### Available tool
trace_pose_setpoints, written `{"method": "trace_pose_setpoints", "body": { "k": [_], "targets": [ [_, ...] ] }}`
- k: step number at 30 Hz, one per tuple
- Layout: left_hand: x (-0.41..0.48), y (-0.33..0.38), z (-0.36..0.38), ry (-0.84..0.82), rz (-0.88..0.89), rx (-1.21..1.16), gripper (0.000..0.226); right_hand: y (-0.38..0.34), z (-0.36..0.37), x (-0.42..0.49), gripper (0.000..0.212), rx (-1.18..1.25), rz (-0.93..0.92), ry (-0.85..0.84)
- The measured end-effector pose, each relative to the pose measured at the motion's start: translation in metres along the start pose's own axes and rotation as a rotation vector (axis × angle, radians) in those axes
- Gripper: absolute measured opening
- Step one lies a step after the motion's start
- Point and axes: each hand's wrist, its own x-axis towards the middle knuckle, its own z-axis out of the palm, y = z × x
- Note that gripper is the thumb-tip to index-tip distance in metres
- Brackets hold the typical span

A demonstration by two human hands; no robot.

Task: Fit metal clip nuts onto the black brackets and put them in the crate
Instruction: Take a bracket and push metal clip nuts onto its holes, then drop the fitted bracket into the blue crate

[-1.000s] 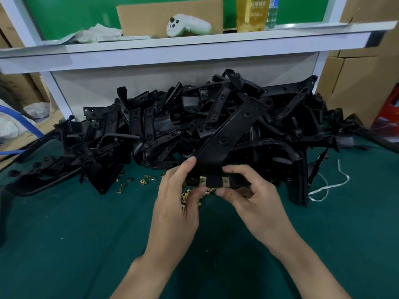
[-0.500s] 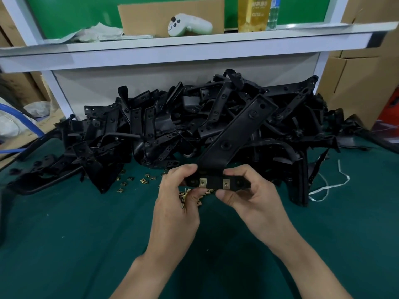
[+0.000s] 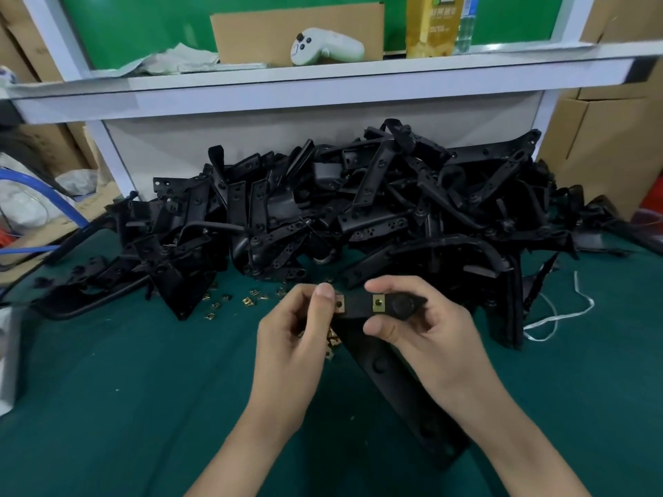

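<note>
A long flat black bracket (image 3: pixel 358 307) is held over the dark green cloth-covered table (image 3: pixel 107 389), directly in front of the person. Its short crosswise end is raised between the two hands, and its long arm slopes down towards the viewer. Whether the lower tip touches the cloth cannot be told. The left end of the crosspiece is pinched by the left hand (image 3: pixel 294 331), whose fingers are curled in and whose thumb tip is laid against a square brass-coloured metal clip nut (image 3: pixel 339 303) seated on that end. The right part is gripped by the right hand (image 3: pixel 437 331), with the thumb set under the lower edge and the forefinger hooked over the top. A second brass-coloured clip nut (image 3: pixel 378 303) is fitted on the crosspiece just beside that thumb. Loose brass clip nuts (image 3: pixel 247 301) are scattered on the cloth to the left, and a few more are seen just beneath the left hand. A large tangled heap of black brackets (image 3: pixel 376 209) is piled behind the hands, against the white shelf frame (image 3: pixel 323 87). On the shelf a white game controller (image 3: pixel 326 48) is laid in front of a brown cardboard sheet (image 3: pixel 272 30). A white cord (image 3: pixel 559 313) is draped on the cloth to the right.
</note>
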Motion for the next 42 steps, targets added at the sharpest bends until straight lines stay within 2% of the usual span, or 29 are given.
{"method": "trace_pose_setpoints", "body": {
  "k": [4, 9, 15, 23, 25, 28, 34, 38, 42],
  "targets": [
    [0.003, -0.011, -0.004, -0.094, 0.104, 0.305, 0.023, 0.011, -0.005, 0.002, 0.029, 0.055, 0.109, 0.040],
    [-0.001, -0.014, -0.001, -0.171, -0.014, 0.142, 0.032, 0.015, -0.007, 0.003, 0.036, 0.101, 0.182, 0.051],
    [-0.006, -0.017, 0.003, -0.128, 0.132, 0.232, 0.021, 0.017, -0.005, 0.002, 0.024, 0.092, 0.185, 0.074],
    [-0.007, -0.022, 0.004, -0.103, 0.142, 0.257, 0.018, 0.016, -0.003, 0.003, 0.026, 0.109, 0.166, 0.079],
    [-0.006, -0.025, 0.004, -0.111, 0.103, 0.234, 0.018, 0.019, -0.004, 0.004, 0.020, 0.115, 0.179, 0.076],
    [-0.006, -0.026, 0.006, -0.128, 0.032, 0.194, 0.033, 0.022, -0.007, 0.005, 0.023, 0.116, 0.214, 0.047],
    [-0.007, -0.007, 0.014, -0.192, -0.033, 0.174, 0.034, 0.005, -0.026, -0.002, 0.020, 0.135, 0.272, 0.041],
    [-0.010, 0.023, 0.041, -0.276, -0.025, 0.142, 0.020, -0.021, -0.053, -0.020, 0.022, 0.169, 0.337, 0.133],
    [-0.029, 0.056, 0.089, -0.369, 0.028, 0.104, 0.023, -0.048, -0.091, -0.054, 0.026, 0.110, 0.352, 0.326]
  ]
}}
